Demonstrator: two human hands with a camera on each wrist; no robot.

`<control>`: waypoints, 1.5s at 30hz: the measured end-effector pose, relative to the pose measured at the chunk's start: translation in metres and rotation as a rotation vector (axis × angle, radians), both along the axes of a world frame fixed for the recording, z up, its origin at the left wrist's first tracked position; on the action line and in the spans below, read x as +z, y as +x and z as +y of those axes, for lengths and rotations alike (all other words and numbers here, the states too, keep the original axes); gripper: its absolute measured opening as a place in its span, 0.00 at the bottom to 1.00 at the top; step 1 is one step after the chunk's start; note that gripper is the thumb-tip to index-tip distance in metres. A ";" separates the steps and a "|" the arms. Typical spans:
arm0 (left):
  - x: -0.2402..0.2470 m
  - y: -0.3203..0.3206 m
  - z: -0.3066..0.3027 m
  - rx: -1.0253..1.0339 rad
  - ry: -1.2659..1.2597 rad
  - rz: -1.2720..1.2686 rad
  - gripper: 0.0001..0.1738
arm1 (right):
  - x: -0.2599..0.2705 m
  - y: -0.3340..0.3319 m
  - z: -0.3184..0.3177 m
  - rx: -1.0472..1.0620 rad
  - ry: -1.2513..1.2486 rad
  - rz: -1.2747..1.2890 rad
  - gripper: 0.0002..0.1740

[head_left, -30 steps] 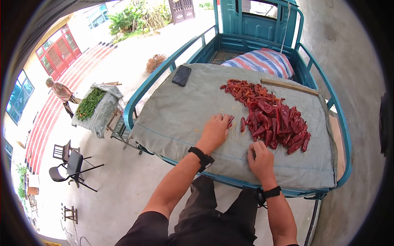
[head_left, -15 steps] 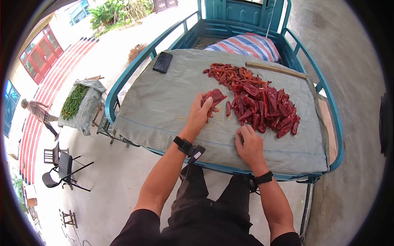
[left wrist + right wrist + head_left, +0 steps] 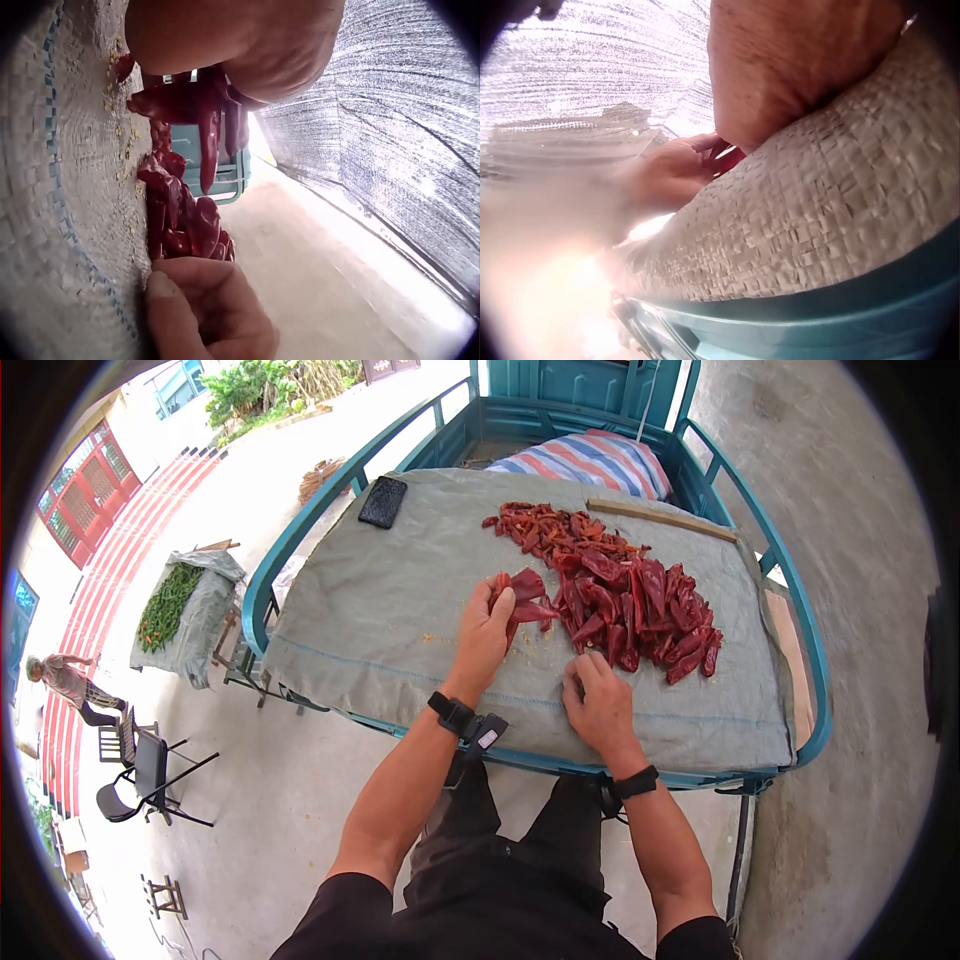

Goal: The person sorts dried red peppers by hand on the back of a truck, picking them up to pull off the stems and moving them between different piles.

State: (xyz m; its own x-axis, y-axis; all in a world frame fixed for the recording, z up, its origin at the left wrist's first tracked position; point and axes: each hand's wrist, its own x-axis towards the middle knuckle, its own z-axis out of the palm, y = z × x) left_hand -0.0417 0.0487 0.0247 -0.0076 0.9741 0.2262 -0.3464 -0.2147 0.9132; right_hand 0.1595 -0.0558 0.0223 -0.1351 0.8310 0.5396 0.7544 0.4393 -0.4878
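My left hand (image 3: 484,628) grips a few dark red chili peppers (image 3: 526,586) just over the cloth, left of the pile; their ends spread out past the thumb, and in the left wrist view they hang from under the hand. A heap of glossy red chili peppers (image 3: 640,605) lies on the grey woven cloth (image 3: 380,595), with smaller, more orange-red pieces (image 3: 560,532) trailing off behind it. My right hand (image 3: 601,703) rests on the cloth at the near edge of the heap, fingers loosely curled, with nothing seen in them. Pale seeds (image 3: 120,131) are scattered near the left hand.
The cloth covers part of a teal cart bed with side rails (image 3: 780,560). A black phone (image 3: 383,502), a wooden strip (image 3: 660,519) and a striped sack (image 3: 590,463) are farther back. To the left stand a stand of green peppers (image 3: 172,608), folding chairs (image 3: 150,770) and a person (image 3: 70,682).
My left hand has lifted red peppers off the cloth and now holds them spread. The right hand stays beside the heap. The person at left has walked toward the chairs; the head view has shifted.
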 end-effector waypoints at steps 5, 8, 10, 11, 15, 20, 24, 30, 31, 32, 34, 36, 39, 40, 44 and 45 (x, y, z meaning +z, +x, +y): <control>-0.010 0.008 0.005 0.027 0.095 0.198 0.17 | 0.000 -0.001 -0.001 -0.013 -0.013 -0.017 0.08; -0.024 0.007 0.009 0.146 0.144 0.274 0.16 | 0.000 -0.001 0.000 -0.009 -0.012 -0.008 0.08; -0.019 0.004 0.008 0.180 0.137 0.283 0.17 | 0.000 -0.001 0.000 -0.011 -0.019 -0.008 0.08; -0.016 -0.003 0.006 0.164 0.111 0.267 0.17 | 0.000 -0.001 -0.001 -0.011 -0.016 -0.009 0.08; 0.007 -0.024 0.003 0.216 0.057 0.145 0.15 | 0.000 0.000 -0.001 -0.006 -0.010 -0.002 0.08; -0.014 -0.068 0.028 0.442 -0.056 0.252 0.13 | 0.001 0.000 -0.001 -0.004 -0.013 0.009 0.08; -0.026 -0.103 0.040 0.555 -0.055 0.400 0.14 | 0.000 0.000 -0.001 -0.002 -0.018 0.014 0.07; -0.022 -0.141 0.043 0.770 -0.020 0.682 0.15 | 0.000 0.000 -0.001 -0.014 -0.013 0.010 0.08; -0.020 -0.144 0.040 0.740 -0.026 0.661 0.15 | 0.000 0.000 -0.001 -0.017 -0.014 0.008 0.08; -0.017 -0.149 0.037 0.713 -0.030 0.643 0.15 | 0.000 -0.002 0.000 -0.012 -0.014 0.017 0.08; -0.015 -0.152 0.034 0.650 -0.030 0.600 0.16 | 0.002 -0.001 -0.001 -0.007 -0.022 0.027 0.07; -0.012 -0.153 0.033 0.587 -0.016 0.552 0.17 | 0.001 -0.001 -0.001 -0.009 -0.023 0.020 0.07; -0.001 -0.147 0.026 0.549 0.035 0.559 0.19 | 0.001 -0.001 -0.001 -0.008 -0.021 0.013 0.07; 0.005 -0.145 0.023 0.532 -0.001 0.594 0.20 | 0.001 -0.001 -0.001 -0.008 -0.020 0.012 0.07; 0.008 -0.147 0.024 0.663 0.089 0.984 0.23 | 0.000 0.000 -0.001 -0.009 -0.028 0.015 0.07; 0.008 -0.147 0.024 0.745 0.174 1.142 0.24 | 0.001 0.000 -0.001 -0.009 -0.027 0.014 0.07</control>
State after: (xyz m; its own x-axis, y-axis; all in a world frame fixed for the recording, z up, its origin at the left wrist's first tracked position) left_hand -0.1885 0.0731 0.0322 -0.2403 0.7801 0.5777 0.8184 -0.1572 0.5528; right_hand 0.1594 -0.0569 0.0230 -0.1199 0.8464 0.5189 0.7515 0.4190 -0.5096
